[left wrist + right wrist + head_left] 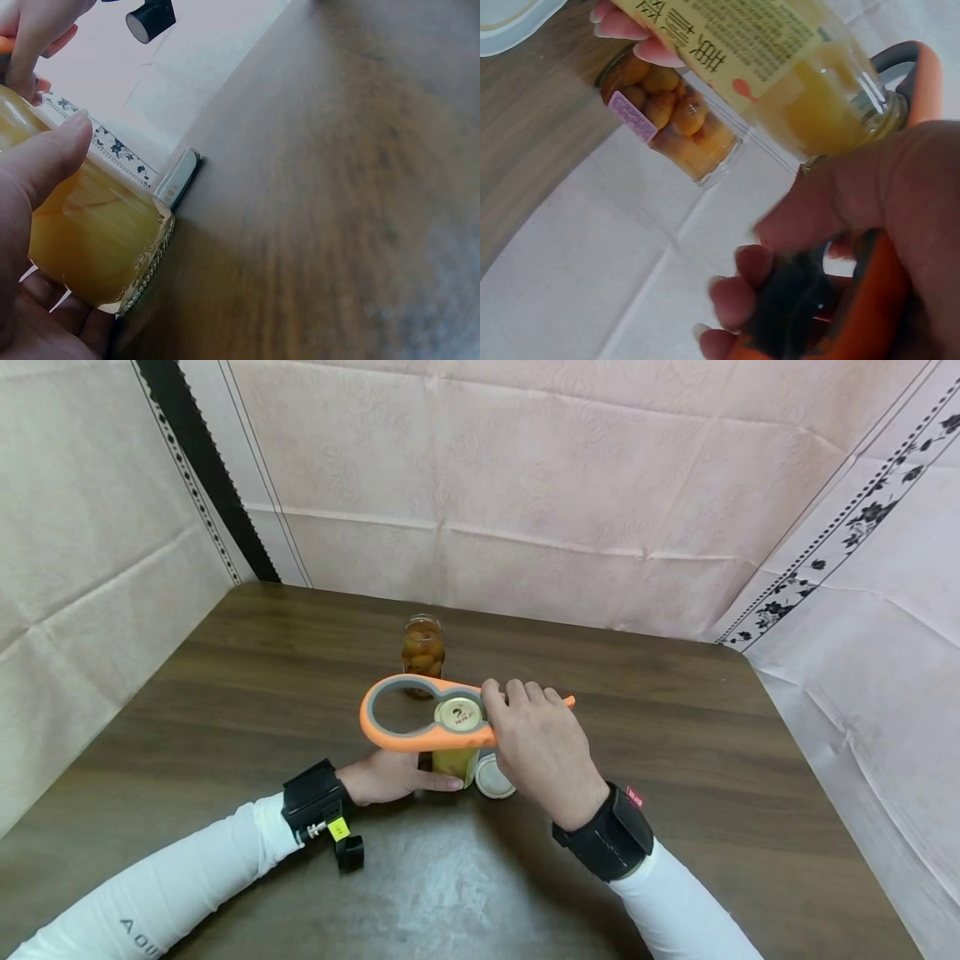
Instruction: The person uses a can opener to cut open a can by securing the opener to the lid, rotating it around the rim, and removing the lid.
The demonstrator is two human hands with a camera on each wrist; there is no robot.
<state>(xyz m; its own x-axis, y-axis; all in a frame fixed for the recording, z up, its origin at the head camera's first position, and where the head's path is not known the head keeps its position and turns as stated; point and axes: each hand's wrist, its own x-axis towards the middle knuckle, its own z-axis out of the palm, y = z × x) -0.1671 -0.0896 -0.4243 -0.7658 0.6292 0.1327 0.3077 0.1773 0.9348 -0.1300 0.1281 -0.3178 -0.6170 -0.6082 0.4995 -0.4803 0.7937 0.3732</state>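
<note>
Dressed in long white sleeves (180,868), printed on the left with dark capital letters (140,939); strapped at both wrists with broad black bands (609,835); fitted on the left with a silver screw (316,830), a yellow patch (339,828) and a stubby black housing (349,853); tagged on the right with a small red tab (634,797).

Jar (453,762) stands upright; orange opener (431,742) (grey-lined) rings its lid (460,714).

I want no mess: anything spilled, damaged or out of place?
No spill or damage stands out. Slightly odd: the clear glass jar of round brown fruit stands lidless, while a round white lid lies loose on the brown wood-grained table.
</note>
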